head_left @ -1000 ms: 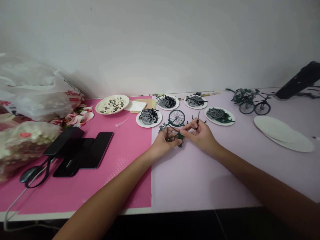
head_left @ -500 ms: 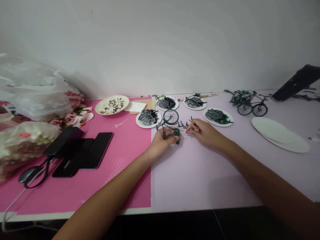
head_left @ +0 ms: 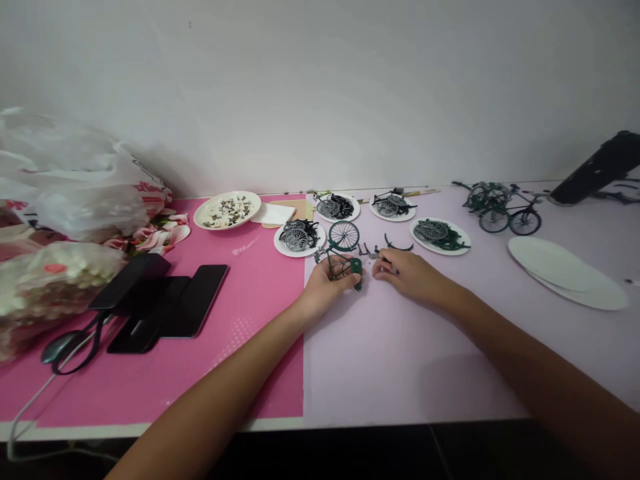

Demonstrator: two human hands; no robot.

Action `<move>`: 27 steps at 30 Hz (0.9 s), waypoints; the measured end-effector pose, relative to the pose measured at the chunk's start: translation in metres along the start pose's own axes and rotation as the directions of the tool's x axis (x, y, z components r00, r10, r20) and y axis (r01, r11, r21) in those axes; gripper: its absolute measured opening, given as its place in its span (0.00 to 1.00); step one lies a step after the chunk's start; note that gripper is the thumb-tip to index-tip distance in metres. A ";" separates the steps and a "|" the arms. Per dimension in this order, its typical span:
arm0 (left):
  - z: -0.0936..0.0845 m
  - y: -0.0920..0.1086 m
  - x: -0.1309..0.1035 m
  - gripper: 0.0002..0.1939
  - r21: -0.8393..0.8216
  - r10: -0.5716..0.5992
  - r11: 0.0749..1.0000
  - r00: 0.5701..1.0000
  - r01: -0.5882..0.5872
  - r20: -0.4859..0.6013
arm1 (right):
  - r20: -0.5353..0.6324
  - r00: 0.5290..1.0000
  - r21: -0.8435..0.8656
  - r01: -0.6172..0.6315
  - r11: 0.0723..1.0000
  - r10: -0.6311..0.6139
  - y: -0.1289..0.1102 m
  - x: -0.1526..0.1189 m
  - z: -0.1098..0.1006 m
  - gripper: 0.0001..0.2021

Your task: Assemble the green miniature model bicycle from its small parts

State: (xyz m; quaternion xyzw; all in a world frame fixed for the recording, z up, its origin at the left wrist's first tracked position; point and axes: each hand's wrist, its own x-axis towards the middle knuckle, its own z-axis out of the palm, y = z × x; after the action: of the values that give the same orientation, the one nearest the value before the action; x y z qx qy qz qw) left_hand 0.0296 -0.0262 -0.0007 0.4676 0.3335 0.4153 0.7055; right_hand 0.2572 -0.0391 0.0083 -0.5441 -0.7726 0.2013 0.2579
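Note:
A small green model bicycle is held in my left hand, its spoked wheel pointing away from me. Just to the right, my right hand has its fingers pressed together low over the table; a small thing shows at the fingers, too small to name. Dark curved parts and small loose pieces lie beyond the fingertips. Plates of dark wheels and parts surround the hands: one at the left, two behind, and one with green parts at the right.
Finished-looking model bicycles stand at the back right near a black cylinder. White plates overlap at the right. At left are a bowl, phones, a black box, artificial flowers and plastic bags.
My right hand has shifted slightly and its fingers have moved lower. The dark curved parts beyond it are now visible on the table. My left hand still holds the bicycle.

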 end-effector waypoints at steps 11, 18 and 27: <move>-0.002 -0.004 0.002 0.25 0.029 0.014 0.999 1.000 -0.014 0.019 | -0.237 0.971 0.222 0.088 0.971 -0.034 -0.008 0.000 0.015 0.15; 0.000 -0.003 0.001 0.24 0.087 0.020 0.996 0.999 -0.022 0.025 | -0.354 0.931 0.265 0.192 0.945 -0.090 -0.027 -0.006 0.029 0.20; 0.000 -0.004 0.002 0.24 0.099 0.027 0.995 0.999 -0.031 0.036 | -0.310 0.949 0.354 0.174 0.919 -0.060 -0.021 -0.005 0.035 0.21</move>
State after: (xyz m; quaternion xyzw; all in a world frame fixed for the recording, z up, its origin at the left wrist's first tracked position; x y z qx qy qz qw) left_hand 0.0311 -0.0256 -0.0049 0.5141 0.3347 0.4003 0.6808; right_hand 0.2211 -0.0518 -0.0075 -0.4604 -0.7041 0.2473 0.4807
